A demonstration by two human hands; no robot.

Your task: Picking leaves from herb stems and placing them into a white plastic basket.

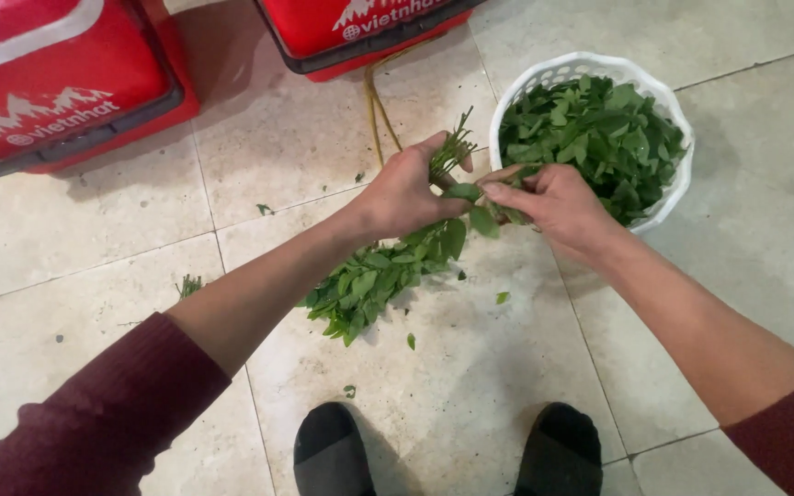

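My left hand (pixel 406 193) grips a bunch of leafy green stems (pixel 374 280); the cut stem ends stick up past my thumb and the leaves hang down toward the floor. My right hand (pixel 553 202) pinches leaves at the top of that bunch, fingertips touching a leaf beside my left thumb. Just behind my right hand stands a white plastic basket (pixel 590 66) filled with loose picked green leaves (pixel 599 138).
Two red boxes with black rims sit at the back, one at the left (pixel 57 83) and one in the middle (pixel 360 28). A yellowish cord (pixel 374 101) runs across the pale tiled floor. Stray leaves lie scattered on the tiles. My two black shoes (pixel 333 450) show at the bottom.
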